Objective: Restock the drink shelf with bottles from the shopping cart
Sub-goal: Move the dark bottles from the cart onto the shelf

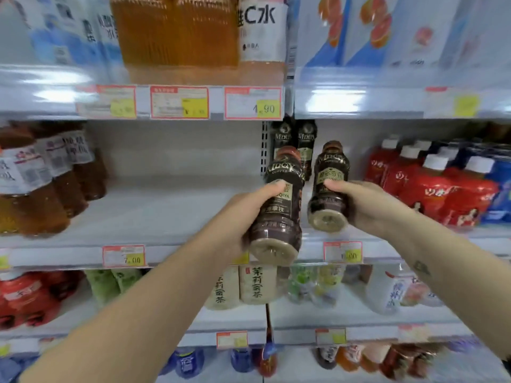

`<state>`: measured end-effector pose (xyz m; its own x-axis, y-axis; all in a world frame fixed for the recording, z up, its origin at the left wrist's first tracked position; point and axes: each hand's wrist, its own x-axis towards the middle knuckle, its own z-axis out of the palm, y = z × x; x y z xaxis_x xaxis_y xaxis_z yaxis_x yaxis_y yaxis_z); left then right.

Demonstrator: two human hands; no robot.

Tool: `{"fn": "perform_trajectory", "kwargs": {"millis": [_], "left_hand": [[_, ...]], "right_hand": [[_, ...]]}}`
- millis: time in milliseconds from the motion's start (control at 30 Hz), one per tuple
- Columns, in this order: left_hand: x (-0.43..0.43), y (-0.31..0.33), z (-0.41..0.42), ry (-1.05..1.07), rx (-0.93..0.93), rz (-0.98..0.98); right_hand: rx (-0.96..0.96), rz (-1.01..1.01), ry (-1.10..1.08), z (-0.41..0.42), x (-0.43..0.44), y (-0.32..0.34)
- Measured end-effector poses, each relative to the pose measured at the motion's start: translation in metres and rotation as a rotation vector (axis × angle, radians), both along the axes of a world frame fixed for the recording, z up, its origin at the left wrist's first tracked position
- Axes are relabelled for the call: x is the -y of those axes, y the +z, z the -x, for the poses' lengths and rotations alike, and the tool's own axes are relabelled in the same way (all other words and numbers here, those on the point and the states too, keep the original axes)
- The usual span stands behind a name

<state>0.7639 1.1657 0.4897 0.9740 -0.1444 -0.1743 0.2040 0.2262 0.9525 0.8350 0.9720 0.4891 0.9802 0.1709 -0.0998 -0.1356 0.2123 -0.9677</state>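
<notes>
1. L hand (240,217) grips dark brown plastic coffee bottle (279,222), cap toward 12 o'clock over white middle shelf (166,211).
2. R hand (367,205) grips 2nd matching bottle (327,200), at 3 o'clock of 1st.
3. Risk: tilted bottles pushed in fast could knock upright pair at back (294,145) over.

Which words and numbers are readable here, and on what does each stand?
"C水": white-label bottle, top row.
"4.90": upper price tag beneath it.
"7.00": lower price tag, left.
"QIYA": dark bottle in left hand.
"茉莉": pale bottles, lower row.
Too blurred: second dark bottle in right hand, other tags.
</notes>
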Motion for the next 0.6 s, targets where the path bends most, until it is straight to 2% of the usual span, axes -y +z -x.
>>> {"fn": "perform_trajectory", "kwargs": {"millis": [300, 600], "left_hand": [[0.006, -0.005, -0.056, 0.251, -0.031, 0.078], [-0.003, -0.02, -0.085, 0.244, -0.035, 0.068]], "right_hand": [[0.165, 0.153, -0.316, -0.122, 0.007, -0.009], [0.418, 0.472, -0.463, -0.185, 0.01, -0.032]]}}
